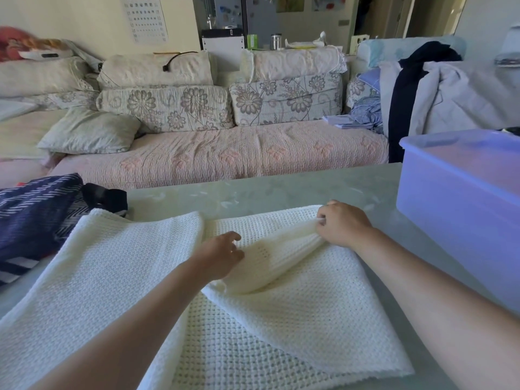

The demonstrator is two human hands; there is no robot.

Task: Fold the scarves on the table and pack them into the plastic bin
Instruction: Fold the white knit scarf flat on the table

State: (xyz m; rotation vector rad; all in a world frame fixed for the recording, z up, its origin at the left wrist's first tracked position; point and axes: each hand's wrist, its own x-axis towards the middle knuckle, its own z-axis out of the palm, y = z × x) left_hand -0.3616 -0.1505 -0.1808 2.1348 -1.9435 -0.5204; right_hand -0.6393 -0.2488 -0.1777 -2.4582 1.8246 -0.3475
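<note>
A cream waffle-knit scarf lies spread over the near part of the table. My right hand pinches a raised fold of it near the far edge, lifting the cloth into a ridge. My left hand rests at the middle of the scarf with its fingers curled against the lifted fold. A dark blue patterned scarf lies bunched at the table's left. The translucent plastic bin stands at the right, with no lid on it.
A black cloth item lies beside the blue scarf. Behind the table runs a sofa with floral cushions. Clothes are heaped at the sofa's right end, behind the bin.
</note>
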